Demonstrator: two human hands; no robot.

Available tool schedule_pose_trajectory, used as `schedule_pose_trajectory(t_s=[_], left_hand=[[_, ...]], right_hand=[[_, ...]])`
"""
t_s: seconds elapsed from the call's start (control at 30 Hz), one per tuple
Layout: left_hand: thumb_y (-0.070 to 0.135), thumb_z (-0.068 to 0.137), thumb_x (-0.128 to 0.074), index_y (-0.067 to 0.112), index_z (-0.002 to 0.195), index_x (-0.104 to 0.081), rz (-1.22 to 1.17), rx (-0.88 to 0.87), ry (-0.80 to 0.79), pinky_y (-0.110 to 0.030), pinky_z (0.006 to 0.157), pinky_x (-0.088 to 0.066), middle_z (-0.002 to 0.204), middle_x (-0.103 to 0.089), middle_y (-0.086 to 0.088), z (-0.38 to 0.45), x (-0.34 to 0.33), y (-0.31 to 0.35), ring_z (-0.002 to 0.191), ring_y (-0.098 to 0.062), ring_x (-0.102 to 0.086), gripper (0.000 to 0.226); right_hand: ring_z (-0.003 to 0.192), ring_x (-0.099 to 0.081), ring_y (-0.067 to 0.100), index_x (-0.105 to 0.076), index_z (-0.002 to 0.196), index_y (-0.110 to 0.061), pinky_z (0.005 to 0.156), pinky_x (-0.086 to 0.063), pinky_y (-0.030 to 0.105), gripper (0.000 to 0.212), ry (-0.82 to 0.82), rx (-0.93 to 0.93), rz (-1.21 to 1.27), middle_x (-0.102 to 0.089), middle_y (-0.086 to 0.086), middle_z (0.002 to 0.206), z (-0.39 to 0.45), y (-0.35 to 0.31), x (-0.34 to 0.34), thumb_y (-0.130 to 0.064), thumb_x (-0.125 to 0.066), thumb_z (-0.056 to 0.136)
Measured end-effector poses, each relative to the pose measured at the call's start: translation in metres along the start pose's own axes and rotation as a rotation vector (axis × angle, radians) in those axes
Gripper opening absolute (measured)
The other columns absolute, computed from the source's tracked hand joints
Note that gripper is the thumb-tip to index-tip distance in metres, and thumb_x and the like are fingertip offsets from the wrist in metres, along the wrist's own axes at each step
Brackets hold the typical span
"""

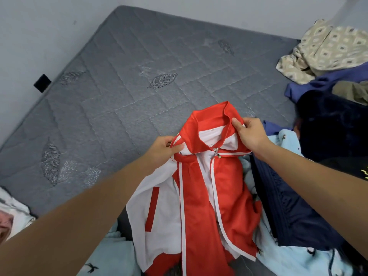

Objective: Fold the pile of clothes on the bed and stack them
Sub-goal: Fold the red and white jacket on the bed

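Red-and-white jacket [201,196] held up at lower centre of frame, collar uppermost, zip closed at the neck. Left hand [165,150] pinches the left shoulder seam; right hand [249,134] grips the collar's right side, thumb on top. Hem trails onto a light blue cloth [294,257] at the bottom. Navy garment [294,212] lies just right of it. Clothes pile [334,76] sits at right edge. Grey quilted mattress [129,86] fills upper left.
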State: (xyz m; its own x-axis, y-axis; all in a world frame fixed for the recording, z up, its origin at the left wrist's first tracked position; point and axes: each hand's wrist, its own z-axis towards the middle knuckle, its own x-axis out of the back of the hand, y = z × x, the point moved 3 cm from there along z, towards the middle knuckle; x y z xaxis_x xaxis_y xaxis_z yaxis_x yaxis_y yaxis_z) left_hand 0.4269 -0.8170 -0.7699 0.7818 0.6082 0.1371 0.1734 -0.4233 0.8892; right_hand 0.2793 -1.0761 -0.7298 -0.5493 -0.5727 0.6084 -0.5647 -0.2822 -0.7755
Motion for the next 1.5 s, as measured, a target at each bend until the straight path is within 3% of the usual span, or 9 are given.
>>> schedule_pose_trajectory(t_s=[0.1,0.27,0.57,0.77,0.9,1.03,1.23,1.4,1.5], left_hand=[[0.012,0.102,-0.066,-0.006,0.108,-0.070,0.060,-0.019,0.164,-0.048,0.089,-0.057,0.100,-0.073,-0.017,-0.001,0.004,0.003,0.087,-0.022,-0.065,0.019],[0.009,0.104,-0.060,-0.005,0.095,-0.064,-0.042,-0.164,0.333,-0.032,0.072,-0.044,0.082,-0.057,-0.011,-0.012,0.018,0.059,0.077,-0.018,-0.051,0.017],[0.007,0.101,-0.063,0.013,0.073,-0.055,0.036,-0.401,0.430,-0.021,0.059,-0.037,0.070,-0.050,0.002,-0.092,0.066,0.274,0.059,0.001,-0.043,0.030],[0.011,0.099,-0.065,0.013,0.074,-0.054,0.105,-0.414,0.502,-0.031,0.065,-0.037,0.072,-0.052,-0.004,-0.215,0.064,0.373,0.064,-0.009,-0.047,0.027],[0.014,0.099,-0.066,0.011,0.081,-0.061,0.153,-0.407,0.541,-0.036,0.083,-0.042,0.094,-0.060,-0.016,-0.297,0.058,0.401,0.087,-0.020,-0.054,0.019],[0.010,0.098,-0.067,0.007,0.088,-0.067,0.100,-0.436,0.550,-0.036,0.078,-0.040,0.085,-0.060,-0.010,-0.371,0.057,0.418,0.082,-0.019,-0.052,0.010],[0.004,0.098,-0.064,0.019,0.076,-0.063,0.066,-0.509,0.478,-0.028,0.065,-0.040,0.069,-0.059,0.007,-0.463,0.058,0.456,0.065,-0.006,-0.050,0.026],[0.004,0.099,-0.062,0.015,0.079,-0.059,0.037,-0.614,0.343,-0.029,0.063,-0.034,0.073,-0.052,0.000,-0.522,0.048,0.496,0.069,-0.011,-0.045,0.022],[0.005,0.099,-0.063,0.016,0.078,-0.061,0.027,-0.684,0.250,-0.027,0.062,-0.034,0.071,-0.055,0.003,-0.548,0.028,0.509,0.068,-0.009,-0.045,0.023]], right_hand=[[0.079,-0.061,0.015,-0.069,0.075,-0.010,0.073,-0.049,0.038,0.041,-0.002,0.048,-0.082,-0.072,0.005,0.076,-0.006,0.000,0.001,-0.038,-0.061,0.104],[0.072,-0.052,0.015,-0.064,0.081,-0.002,0.072,-0.046,0.040,0.046,0.032,0.143,-0.061,-0.058,0.003,0.069,-0.010,-0.041,0.018,-0.041,-0.058,0.105],[0.076,-0.047,0.013,-0.065,0.079,0.005,0.074,-0.050,0.049,0.051,0.140,0.309,0.015,-0.063,0.020,0.073,-0.034,-0.224,0.152,-0.038,-0.060,0.105],[0.074,-0.044,0.014,-0.063,0.082,0.011,0.066,-0.044,0.045,0.057,0.172,0.350,0.084,-0.053,0.007,0.072,-0.121,-0.301,0.236,-0.041,-0.059,0.104],[0.069,-0.042,0.013,-0.057,0.075,0.007,0.061,-0.034,0.037,0.056,0.168,0.420,0.047,-0.050,0.011,0.065,-0.195,-0.334,0.281,-0.040,-0.059,0.105],[0.069,-0.045,0.015,-0.055,0.073,0.004,0.064,-0.039,0.041,0.054,0.163,0.500,0.049,-0.055,0.023,0.067,-0.265,-0.364,0.318,-0.038,-0.059,0.105],[0.067,-0.040,0.017,-0.051,0.068,0.003,0.062,-0.037,0.046,0.054,0.192,0.588,0.060,-0.044,0.009,0.063,-0.347,-0.405,0.372,-0.036,-0.061,0.105],[0.059,-0.034,0.003,-0.049,0.065,-0.003,0.059,-0.034,0.035,0.054,0.320,0.653,0.023,-0.039,-0.013,0.059,-0.418,-0.425,0.430,-0.041,-0.060,0.102],[0.054,-0.035,0.006,-0.050,0.064,-0.005,0.053,-0.030,0.023,0.055,0.419,0.636,-0.036,-0.038,-0.008,0.054,-0.465,-0.421,0.465,-0.047,-0.060,0.099]])
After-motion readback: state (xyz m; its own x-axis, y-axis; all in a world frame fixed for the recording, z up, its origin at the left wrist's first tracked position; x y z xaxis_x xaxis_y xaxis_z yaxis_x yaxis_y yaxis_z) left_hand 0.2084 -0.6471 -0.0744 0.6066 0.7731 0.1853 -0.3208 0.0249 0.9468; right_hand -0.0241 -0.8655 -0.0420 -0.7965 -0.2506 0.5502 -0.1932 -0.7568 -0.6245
